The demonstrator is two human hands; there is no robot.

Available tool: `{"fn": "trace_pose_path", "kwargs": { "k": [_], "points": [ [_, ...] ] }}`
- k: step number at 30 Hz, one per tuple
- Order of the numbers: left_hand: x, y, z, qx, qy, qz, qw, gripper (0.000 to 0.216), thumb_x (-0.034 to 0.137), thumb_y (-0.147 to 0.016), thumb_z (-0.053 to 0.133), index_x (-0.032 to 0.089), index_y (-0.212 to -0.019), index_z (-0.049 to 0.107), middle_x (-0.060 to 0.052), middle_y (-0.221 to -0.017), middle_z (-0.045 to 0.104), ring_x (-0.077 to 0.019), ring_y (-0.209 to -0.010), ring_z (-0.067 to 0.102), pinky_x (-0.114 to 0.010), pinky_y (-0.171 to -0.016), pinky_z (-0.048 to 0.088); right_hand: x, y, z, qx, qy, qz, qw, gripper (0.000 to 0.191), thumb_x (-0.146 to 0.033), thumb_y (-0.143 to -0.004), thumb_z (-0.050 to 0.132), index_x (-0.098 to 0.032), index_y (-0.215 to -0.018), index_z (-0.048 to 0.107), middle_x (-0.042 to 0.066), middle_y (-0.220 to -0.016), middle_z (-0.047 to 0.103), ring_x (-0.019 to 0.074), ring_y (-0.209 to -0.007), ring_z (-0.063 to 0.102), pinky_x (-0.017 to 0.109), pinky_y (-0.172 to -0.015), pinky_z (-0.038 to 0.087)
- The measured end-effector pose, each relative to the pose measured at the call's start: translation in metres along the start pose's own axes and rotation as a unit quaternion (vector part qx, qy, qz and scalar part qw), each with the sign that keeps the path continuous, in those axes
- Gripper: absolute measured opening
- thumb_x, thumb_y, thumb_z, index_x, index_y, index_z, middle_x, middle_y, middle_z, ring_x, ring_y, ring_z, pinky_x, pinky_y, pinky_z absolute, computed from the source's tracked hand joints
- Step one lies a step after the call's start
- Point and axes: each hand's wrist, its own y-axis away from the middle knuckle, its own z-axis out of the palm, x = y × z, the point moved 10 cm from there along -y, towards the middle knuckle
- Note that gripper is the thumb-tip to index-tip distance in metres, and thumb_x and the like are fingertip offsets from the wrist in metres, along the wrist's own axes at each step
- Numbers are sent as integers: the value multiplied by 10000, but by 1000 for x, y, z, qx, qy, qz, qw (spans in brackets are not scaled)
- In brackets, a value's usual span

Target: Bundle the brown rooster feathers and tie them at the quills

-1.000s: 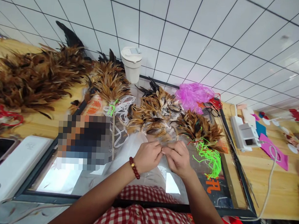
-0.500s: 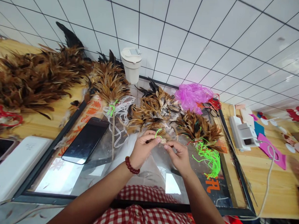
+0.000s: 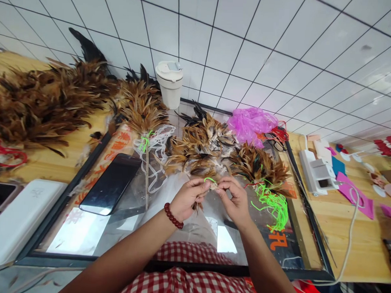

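Over the glass-topped frame, my left hand (image 3: 189, 198) is closed in a pinch on a small bundle of feathers (image 3: 198, 206). Brown feather tips hang below its fingers. The pale quill ends (image 3: 213, 186) stick out to the right, between both hands. A piece of bright green string (image 3: 210, 180) arcs over these quills. My right hand (image 3: 235, 201) is closed too, thumb against forefinger at the right side of the quills, where the string runs; its exact grip is partly hidden. Beyond the hands lies a pile of loose brown feathers (image 3: 205, 140).
Green strings (image 3: 273, 206) lie at right, near a pink plastic bag (image 3: 251, 125). A feather duster (image 3: 145, 105) on a stick, a black phone (image 3: 111, 184) and a white power bank (image 3: 23, 221) are at left. A white cup (image 3: 170, 87) stands behind. A power strip (image 3: 316, 171) sits right.
The green string's end stuck up before; now it curves over the quills toward my right hand. Feather tips now show beneath my left hand. My right fingers have risen slightly.
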Motion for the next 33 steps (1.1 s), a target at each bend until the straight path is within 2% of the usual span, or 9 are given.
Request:
{"fn": "trace_pose_path", "kwargs": {
  "k": [3, 7, 11, 16, 19, 23, 25, 29, 33],
  "points": [
    [1, 0, 5, -29, 44, -5, 999, 283, 312, -577, 824, 112, -710, 677, -24, -741, 545, -26, -533, 376, -156, -438, 266, 16, 2, 10, -48, -47, 61, 996, 80, -265, -870, 570, -201, -828, 594, 48, -927, 616, 153, -861, 581, 284, -753, 460],
    [-1, 5, 16, -81, 23, -28, 996, 266, 318, -619, 771, 113, -578, 606, -27, -724, 517, -68, -598, 444, -199, -526, 372, 41, 8, 10, -35, -133, 162, 977, 167, -345, -875, 564, -195, -801, 567, -21, -653, 552, 102, -583, 500, 229, -570, 418],
    [0, 7, 16, -61, -72, -11, 996, 293, 311, -694, 638, 133, -515, 488, -22, -719, 495, -67, -573, 407, -210, -504, 331, 38, 6, -4, -4, -100, 137, 986, 139, -336, -845, 611, -200, -830, 633, 5, -740, 627, 122, -674, 560, 255, -655, 460],
    [-6, 7, 15, -48, -190, -16, 980, 208, 242, -665, 506, 172, -523, 371, 25, -606, 380, -69, -512, 322, -223, -467, 252, 25, 3, -6, -13, -64, 85, 994, 107, -305, -841, 618, -214, -847, 674, 27, -804, 680, 158, -770, 618, 305, -753, 485],
    [-8, 11, 22, -87, -307, -8, 948, 235, 291, -738, 484, 182, -555, 384, 36, -569, 343, -86, -528, 336, -237, -502, 271, 18, 3, -4, -18, -58, 68, 996, 74, -278, -831, 635, -215, -844, 670, 23, -796, 677, 152, -763, 618, 299, -747, 485],
    [-7, 19, 39, -163, -446, 45, 879, 303, 340, -825, 453, 181, -573, 397, 33, -566, 348, -98, -561, 341, -248, -537, 271, 14, 5, 3, -44, -69, 65, 995, 67, -272, -805, 668, -209, -826, 661, 6, -750, 656, 133, -707, 592, 276, -698, 478],
    [-5, 20, 42, -170, -466, 76, 865, 304, 315, -851, 417, 182, -580, 387, 31, -573, 354, -100, -567, 339, -248, -543, 276, 16, 6, 3, -40, -80, 72, 993, 88, -285, -808, 663, -207, -851, 659, 8, -761, 649, 129, -699, 574, 272, -687, 474],
    [5, 20, 43, -150, -448, 129, 872, 299, 308, -900, 355, 183, -631, 395, 19, -626, 405, -109, -607, 370, -246, -581, 323, 25, 5, -7, 11, -89, 93, 992, 208, -326, -838, 620, -223, -1019, 636, 37, -901, 621, 126, -727, 540, 270, -682, 466],
    [18, 22, 45, -125, -445, 186, 867, 275, 306, -916, 348, 178, -701, 459, -5, -688, 468, -128, -666, 422, -259, -634, 364, 37, 7, 11, -69, -119, 159, 978, 238, -380, -822, 631, -208, -986, 630, 19, -799, 612, 128, -699, 549, 263, -652, 468]
  ]
}}
